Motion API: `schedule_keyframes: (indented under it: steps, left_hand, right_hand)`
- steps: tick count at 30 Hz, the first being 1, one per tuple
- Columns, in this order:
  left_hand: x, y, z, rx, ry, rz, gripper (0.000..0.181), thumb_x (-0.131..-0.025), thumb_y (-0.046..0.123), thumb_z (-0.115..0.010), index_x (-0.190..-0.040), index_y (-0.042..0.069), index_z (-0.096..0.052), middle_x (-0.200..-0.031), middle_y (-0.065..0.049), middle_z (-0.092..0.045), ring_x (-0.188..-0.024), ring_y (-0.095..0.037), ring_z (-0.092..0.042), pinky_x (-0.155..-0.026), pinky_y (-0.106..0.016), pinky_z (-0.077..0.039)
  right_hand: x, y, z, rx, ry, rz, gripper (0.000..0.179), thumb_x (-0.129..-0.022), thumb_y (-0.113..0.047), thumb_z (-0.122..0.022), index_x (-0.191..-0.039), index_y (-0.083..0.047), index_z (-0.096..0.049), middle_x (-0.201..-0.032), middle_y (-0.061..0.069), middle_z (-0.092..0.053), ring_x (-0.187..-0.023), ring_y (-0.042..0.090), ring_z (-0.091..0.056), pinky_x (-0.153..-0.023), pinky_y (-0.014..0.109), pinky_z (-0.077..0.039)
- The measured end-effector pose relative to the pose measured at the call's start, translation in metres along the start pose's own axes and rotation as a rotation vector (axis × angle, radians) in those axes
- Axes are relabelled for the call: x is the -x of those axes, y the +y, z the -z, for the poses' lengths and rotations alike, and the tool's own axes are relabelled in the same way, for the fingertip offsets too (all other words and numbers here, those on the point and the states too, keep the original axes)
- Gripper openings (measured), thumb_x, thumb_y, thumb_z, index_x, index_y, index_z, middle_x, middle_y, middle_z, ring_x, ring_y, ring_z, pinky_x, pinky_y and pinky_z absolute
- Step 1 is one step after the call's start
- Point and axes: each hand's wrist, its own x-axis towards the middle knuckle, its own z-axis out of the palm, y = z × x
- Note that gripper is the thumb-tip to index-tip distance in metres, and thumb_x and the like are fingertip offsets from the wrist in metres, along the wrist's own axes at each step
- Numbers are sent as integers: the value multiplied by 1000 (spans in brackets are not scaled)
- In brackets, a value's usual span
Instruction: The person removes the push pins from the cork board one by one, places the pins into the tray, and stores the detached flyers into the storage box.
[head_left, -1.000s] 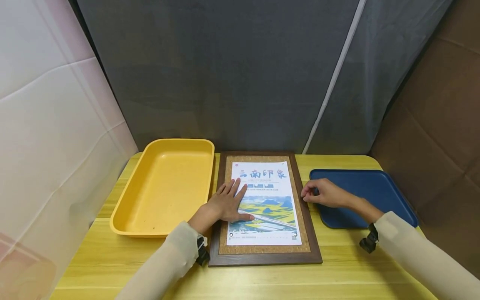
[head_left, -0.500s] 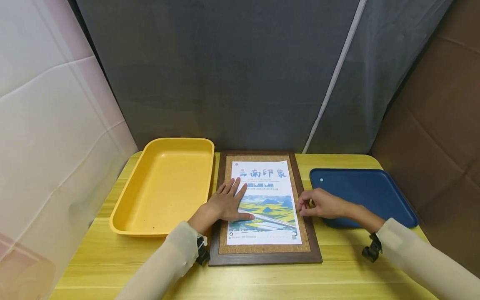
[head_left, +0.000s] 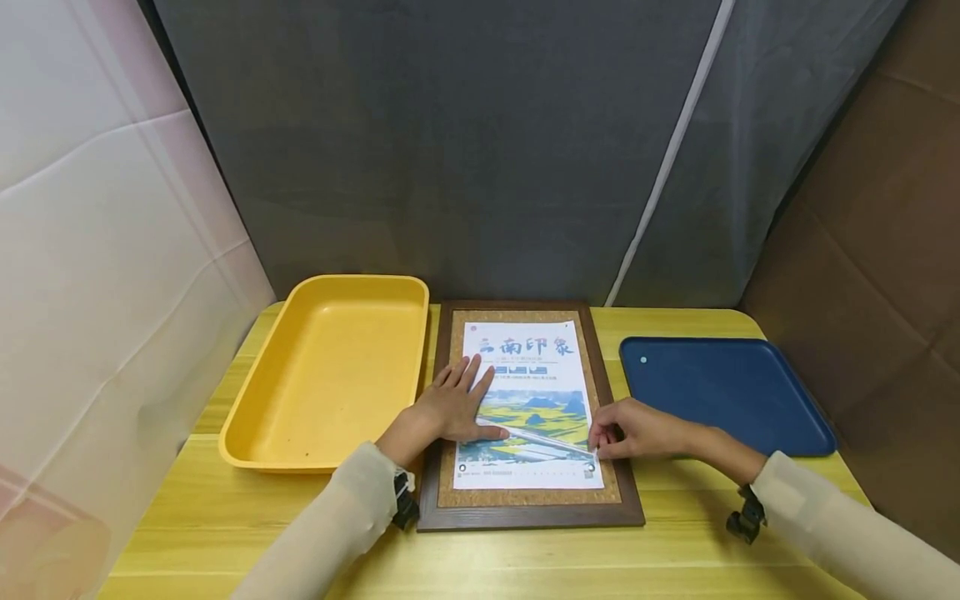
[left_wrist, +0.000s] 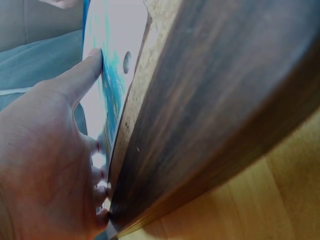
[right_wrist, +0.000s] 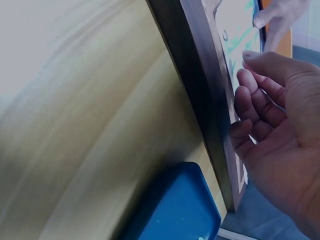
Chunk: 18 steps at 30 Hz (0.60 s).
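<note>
And there was the left hand (head_left: 450,408), spread wide, fingers fanned and thumb stretched out across the poster (head_left: 538,408), palm side down over its left edge and the frame beside it! Over on the other side, the right hand (head_left: 636,429) had its fingers curled in, thumb and forefinger brought together at the poster's right edge, just above the near right corner; whether they pinched anything, you could not tell.

The poster, printed with a green, yellow and blue landscape under big blue characters, lay flat on the cork board (head_left: 525,499), cork showing all round. Small round spots sat at its two near corners, holes or discs, impossible to say. Round the cork ran the dark brown frame (head_left: 525,521), reaching from the far edge of the worktop (head_left: 525,562) towards the near one.

Just beside the frame, towards the worktop's far left corner, stood the deep yellow tray (head_left: 337,392); towards the right edge lay the blue tray (head_left: 731,387), a small pale dot (head_left: 643,360) in its far left corner. Pale sleeves (head_left: 847,510) came in over the near edge, and behind everything hung the dark grey sheet (head_left: 450,150).
</note>
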Motion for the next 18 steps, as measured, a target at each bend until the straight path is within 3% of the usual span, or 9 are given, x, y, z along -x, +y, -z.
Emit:
schedule_keyframes:
  steps: [18]
  left_hand:
    - [1, 0, 0, 14, -1, 0, 112, -94, 81, -51, -172, 15, -6, -178, -14, 3, -165, -34, 2, -132, -54, -5]
  right_hand:
    - [-1, -6, -15, 43, -34, -27, 9, -95, -4, -77, -92, -12, -74, -81, -11, -62, -70, -6, -50, -61, 18, -47]
